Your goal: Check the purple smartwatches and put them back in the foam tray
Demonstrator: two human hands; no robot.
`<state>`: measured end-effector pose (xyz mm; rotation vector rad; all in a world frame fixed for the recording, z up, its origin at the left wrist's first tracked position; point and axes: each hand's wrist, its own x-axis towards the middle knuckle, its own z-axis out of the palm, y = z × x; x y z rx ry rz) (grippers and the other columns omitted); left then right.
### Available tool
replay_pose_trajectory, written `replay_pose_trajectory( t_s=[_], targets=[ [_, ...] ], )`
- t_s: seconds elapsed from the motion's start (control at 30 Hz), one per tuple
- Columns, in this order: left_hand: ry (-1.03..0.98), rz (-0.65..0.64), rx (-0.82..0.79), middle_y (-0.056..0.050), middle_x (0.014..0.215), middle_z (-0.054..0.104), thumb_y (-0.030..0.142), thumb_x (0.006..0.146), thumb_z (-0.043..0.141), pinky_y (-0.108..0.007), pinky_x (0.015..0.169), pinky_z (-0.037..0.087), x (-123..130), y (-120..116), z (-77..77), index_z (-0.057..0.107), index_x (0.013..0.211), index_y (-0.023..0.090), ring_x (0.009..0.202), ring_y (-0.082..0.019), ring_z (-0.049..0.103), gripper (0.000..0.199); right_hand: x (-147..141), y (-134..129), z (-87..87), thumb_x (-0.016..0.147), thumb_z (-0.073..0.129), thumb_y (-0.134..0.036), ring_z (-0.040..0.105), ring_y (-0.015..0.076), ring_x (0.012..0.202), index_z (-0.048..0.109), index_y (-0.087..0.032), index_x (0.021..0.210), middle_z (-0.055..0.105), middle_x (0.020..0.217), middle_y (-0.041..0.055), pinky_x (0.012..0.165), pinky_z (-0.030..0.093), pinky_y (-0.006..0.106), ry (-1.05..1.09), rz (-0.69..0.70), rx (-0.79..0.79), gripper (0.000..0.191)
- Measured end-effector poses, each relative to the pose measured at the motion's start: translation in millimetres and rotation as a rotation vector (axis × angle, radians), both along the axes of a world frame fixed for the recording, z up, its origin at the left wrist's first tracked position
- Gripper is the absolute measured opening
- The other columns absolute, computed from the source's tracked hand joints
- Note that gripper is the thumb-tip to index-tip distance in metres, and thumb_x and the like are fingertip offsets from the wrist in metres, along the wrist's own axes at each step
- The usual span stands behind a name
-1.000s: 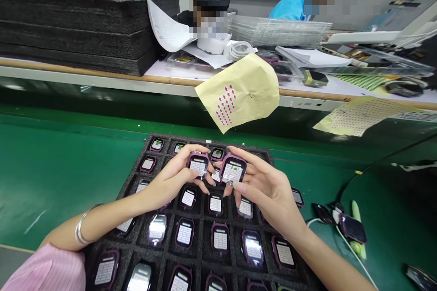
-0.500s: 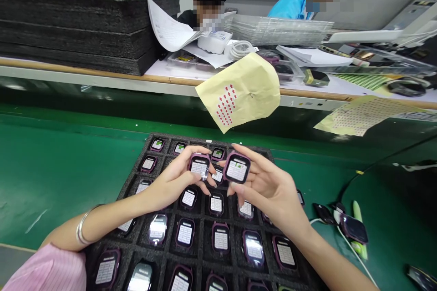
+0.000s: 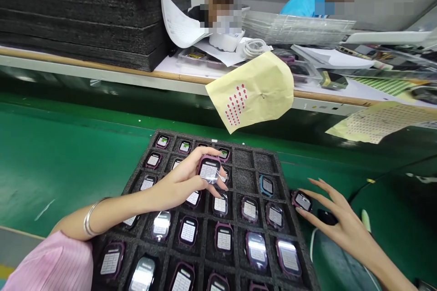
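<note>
My left hand is closed around a purple-framed smartwatch without a strap, held face up above the tray. Its lit screen shows a white table of text, and glare suggests a clear film. My right hand is beyond the tray's right edge, its thumb and a finger on either side of another smartwatch. That watch is tilted, low beside the tray wall. Below both hands, the black foam tray holds many similar watches, one per compartment, including a blue-framed watch.
A yellow paper sheet with red arrow stickers hangs from the shelf edge ahead. Stacked black foam trays stand on that shelf at left. A white cable lies at right. Two people sit beyond the shelf.
My right hand has moved right and down, from beside the left hand to past the tray's edge. My left hand still holds its smartwatch above the tray. The view has shifted slightly.
</note>
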<state>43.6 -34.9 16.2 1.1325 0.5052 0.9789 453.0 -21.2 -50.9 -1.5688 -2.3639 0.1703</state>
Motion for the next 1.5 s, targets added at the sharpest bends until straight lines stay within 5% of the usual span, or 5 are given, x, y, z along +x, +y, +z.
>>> replay_pose_trajectory(
  t_s=[0.27,0.53,0.87,1.07,1.5],
  targets=[
    [0.011,0.005,0.007,-0.008,0.106,0.059,0.004,0.081,0.046,-0.038,0.075,0.056,-2.6,-1.6,-1.0,0.043,0.122,0.024,0.094,-0.022,0.062,0.045,27.4,5.4,-9.2,0.086,0.053,-0.057,0.027,0.0460,0.135,0.059,-0.025,0.123,0.042,0.142,0.0170,0.101,0.037,0.064,-0.048,0.018,-0.095,0.049],
    [0.036,0.005,-0.038,-0.008,0.106,0.059,0.005,0.082,0.047,-0.037,0.076,0.057,-1.3,-6.4,-2.2,0.044,0.122,0.023,0.095,-0.022,0.063,0.044,-57.7,4.5,35.3,0.094,0.048,-0.036,0.024,0.0349,0.139,0.059,-0.021,0.119,0.036,0.146,0.0125,0.109,0.031,0.054,-0.047,0.218,-0.066,0.031],
    [-0.014,0.002,-0.041,-0.009,0.106,0.060,0.008,0.085,0.049,-0.039,0.078,0.057,-1.0,-7.5,4.6,0.046,0.120,0.021,0.096,-0.023,0.063,0.038,-79.8,36.5,8.5,0.085,0.059,-0.042,0.045,0.0432,0.122,0.066,-0.007,0.104,0.054,0.124,0.0248,0.093,0.046,0.055,-0.338,0.185,0.013,0.040],
    [-0.002,0.033,-0.029,-0.007,0.097,0.060,0.021,0.091,0.050,-0.031,0.069,0.058,0.2,-6.8,8.1,0.047,0.115,0.019,0.087,-0.018,0.064,0.024,-84.5,28.7,16.2,0.083,0.059,-0.054,0.056,0.0400,0.113,0.064,-0.015,0.105,0.063,0.116,0.0171,0.095,0.046,0.056,0.088,0.085,0.071,0.045],
    [0.025,0.155,-0.019,-0.009,0.098,0.062,0.024,0.091,0.052,-0.032,0.067,0.059,-8.6,-9.3,18.6,0.049,0.115,0.018,0.086,-0.021,0.065,0.024,-203.1,7.5,91.7,0.072,0.076,-0.015,0.058,0.0120,0.057,0.046,-0.023,0.109,0.066,0.092,0.0045,0.037,0.046,0.016,1.209,0.198,-0.652,0.048]
  ],
)
